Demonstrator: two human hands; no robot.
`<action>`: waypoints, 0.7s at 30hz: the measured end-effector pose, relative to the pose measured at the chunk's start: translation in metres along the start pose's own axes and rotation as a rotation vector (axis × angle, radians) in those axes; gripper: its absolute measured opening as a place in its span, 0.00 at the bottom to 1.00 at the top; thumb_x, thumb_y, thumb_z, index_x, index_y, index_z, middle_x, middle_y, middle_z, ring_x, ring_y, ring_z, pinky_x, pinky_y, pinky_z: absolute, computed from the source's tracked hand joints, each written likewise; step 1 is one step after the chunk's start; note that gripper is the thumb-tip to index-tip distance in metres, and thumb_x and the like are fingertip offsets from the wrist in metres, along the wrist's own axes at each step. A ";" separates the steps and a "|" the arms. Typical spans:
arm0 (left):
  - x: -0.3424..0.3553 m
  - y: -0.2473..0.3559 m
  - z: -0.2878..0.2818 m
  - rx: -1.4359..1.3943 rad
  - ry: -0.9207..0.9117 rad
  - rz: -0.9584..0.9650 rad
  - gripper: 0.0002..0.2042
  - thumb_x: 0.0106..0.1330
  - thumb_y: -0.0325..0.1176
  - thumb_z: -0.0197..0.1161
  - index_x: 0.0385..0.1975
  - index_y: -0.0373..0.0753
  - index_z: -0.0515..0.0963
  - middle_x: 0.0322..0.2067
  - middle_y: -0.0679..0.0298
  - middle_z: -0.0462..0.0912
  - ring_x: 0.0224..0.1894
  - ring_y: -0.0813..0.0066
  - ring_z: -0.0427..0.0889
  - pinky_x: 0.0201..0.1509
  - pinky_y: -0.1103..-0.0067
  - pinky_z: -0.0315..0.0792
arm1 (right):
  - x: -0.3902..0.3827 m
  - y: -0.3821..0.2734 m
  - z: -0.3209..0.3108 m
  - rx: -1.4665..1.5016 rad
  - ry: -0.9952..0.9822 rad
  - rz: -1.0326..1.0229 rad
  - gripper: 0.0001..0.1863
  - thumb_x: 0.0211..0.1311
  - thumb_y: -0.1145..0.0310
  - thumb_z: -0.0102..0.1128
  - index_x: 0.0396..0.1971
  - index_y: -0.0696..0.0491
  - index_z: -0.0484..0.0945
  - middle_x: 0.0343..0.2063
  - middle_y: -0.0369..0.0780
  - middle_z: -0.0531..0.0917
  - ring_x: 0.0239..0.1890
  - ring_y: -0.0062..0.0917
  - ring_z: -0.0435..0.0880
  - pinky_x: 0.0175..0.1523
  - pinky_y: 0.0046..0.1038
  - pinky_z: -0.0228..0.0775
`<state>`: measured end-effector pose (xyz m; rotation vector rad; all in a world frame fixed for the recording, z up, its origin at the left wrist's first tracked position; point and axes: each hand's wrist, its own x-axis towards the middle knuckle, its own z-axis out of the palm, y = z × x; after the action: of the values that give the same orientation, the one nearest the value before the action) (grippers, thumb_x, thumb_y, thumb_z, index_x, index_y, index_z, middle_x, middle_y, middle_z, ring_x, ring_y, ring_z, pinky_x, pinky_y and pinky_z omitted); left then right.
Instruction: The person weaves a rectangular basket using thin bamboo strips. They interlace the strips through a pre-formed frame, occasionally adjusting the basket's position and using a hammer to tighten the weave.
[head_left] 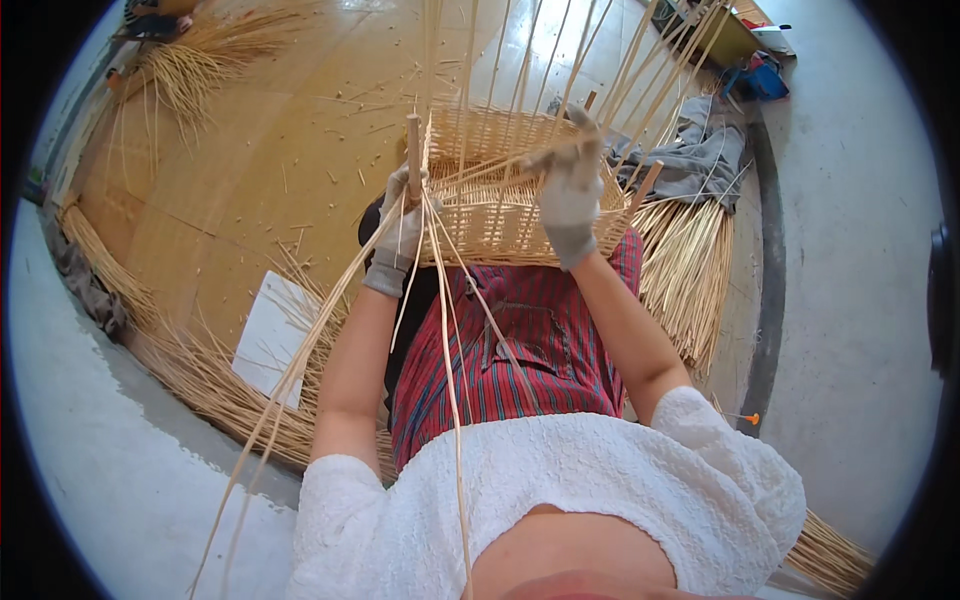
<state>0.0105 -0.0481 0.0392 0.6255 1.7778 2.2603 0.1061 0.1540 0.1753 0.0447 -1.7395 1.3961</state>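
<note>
1. White-gloved left hand (394, 205) is clasping the corner post (414, 150), likely steadying it.
2. Wicker basket (500, 234) is resting on the lap (515, 340) (presumably for support).
3. Gloved right hand (573, 190) is hovering at a cane strand (500, 166); its grip I cannot tell.

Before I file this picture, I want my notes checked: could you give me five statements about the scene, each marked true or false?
1. The right hand wears a pale glove. True.
2. The left hand is at the right end of the woven basket. False: the left hand is at its left end, by a wooden stick.
3. The apron is plain green. False: the apron is striped, mostly red.
4. A grey cloth lies to the right of the basket. True.
5. The flat white panel stands upright. False: the panel lies flat.
</note>
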 end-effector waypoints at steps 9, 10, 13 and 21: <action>-0.062 0.004 0.045 0.287 0.616 0.190 0.16 0.67 0.17 0.66 0.53 0.33 0.72 0.42 0.59 0.82 0.38 0.72 0.83 0.49 0.75 0.78 | -0.032 0.011 -0.059 0.070 0.094 0.614 0.14 0.85 0.57 0.43 0.62 0.41 0.66 0.31 0.37 0.87 0.32 0.23 0.90 0.23 0.18 0.73; -0.062 0.005 0.058 0.428 0.475 0.276 0.12 0.70 0.23 0.63 0.51 0.34 0.74 0.39 0.57 0.82 0.39 0.67 0.84 0.50 0.71 0.78 | -0.034 0.018 -0.064 0.072 0.081 0.599 0.13 0.85 0.57 0.43 0.62 0.40 0.66 0.31 0.37 0.87 0.32 0.23 0.90 0.22 0.18 0.73; -0.044 0.056 0.105 0.696 0.108 0.334 0.11 0.76 0.37 0.57 0.48 0.37 0.77 0.34 0.54 0.85 0.41 0.59 0.88 0.48 0.65 0.80 | -0.045 0.021 -0.070 0.046 0.084 0.609 0.12 0.84 0.57 0.45 0.60 0.40 0.67 0.31 0.37 0.88 0.32 0.24 0.90 0.23 0.20 0.74; -0.001 0.056 0.118 0.331 -0.074 -0.431 0.15 0.77 0.45 0.62 0.43 0.37 0.79 0.25 0.66 0.82 0.18 0.77 0.83 0.16 0.77 0.73 | 0.045 0.034 -0.029 -0.733 -0.222 -0.091 0.24 0.75 0.72 0.54 0.68 0.41 0.67 0.51 0.43 0.86 0.46 0.19 0.86 0.42 0.20 0.76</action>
<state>0.0691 0.0401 0.1154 0.3269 2.0332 1.6607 0.0780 0.2110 0.1769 -0.1250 -2.3078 0.6405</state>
